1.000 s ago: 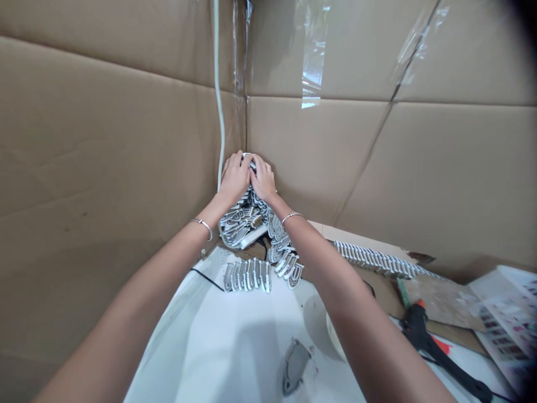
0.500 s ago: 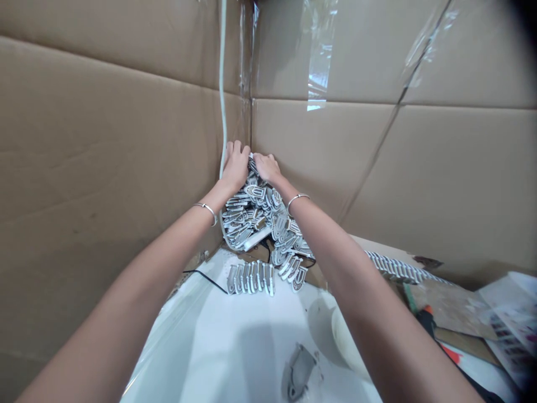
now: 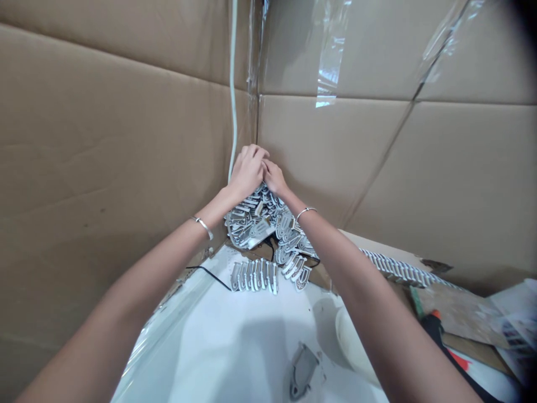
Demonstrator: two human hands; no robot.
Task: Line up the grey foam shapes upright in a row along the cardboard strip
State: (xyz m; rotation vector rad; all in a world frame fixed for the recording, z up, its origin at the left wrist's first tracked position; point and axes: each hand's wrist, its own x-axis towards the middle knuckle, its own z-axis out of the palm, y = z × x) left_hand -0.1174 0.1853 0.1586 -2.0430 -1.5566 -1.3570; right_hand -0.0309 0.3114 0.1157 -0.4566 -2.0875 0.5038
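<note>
My left hand (image 3: 247,173) and my right hand (image 3: 274,179) meet at the top of a heap of flat grey-and-white shaped pieces (image 3: 255,221), which leans against the cardboard corner. Their fingers curl over the heap's top end and hide it. The pieces overlap like scales, and what joins them cannot be seen. Below the heap, a short row of similar pieces (image 3: 254,276) stands on a white surface (image 3: 235,358). A silver bangle sits on each wrist.
Cardboard walls (image 3: 335,157) with clear tape rise behind the hands, and a white cable (image 3: 232,84) runs down the corner. Lower right are a long row of pieces (image 3: 403,267), a white bowl (image 3: 350,347), a black glue gun (image 3: 434,330) and printed sheets (image 3: 518,330). A grey metal object (image 3: 302,370) lies in front.
Since half a second ago, my hands have drawn together and closed over the heap's top. An earlier second shows them similarly joined. The whole scene has shifted slightly right in view.
</note>
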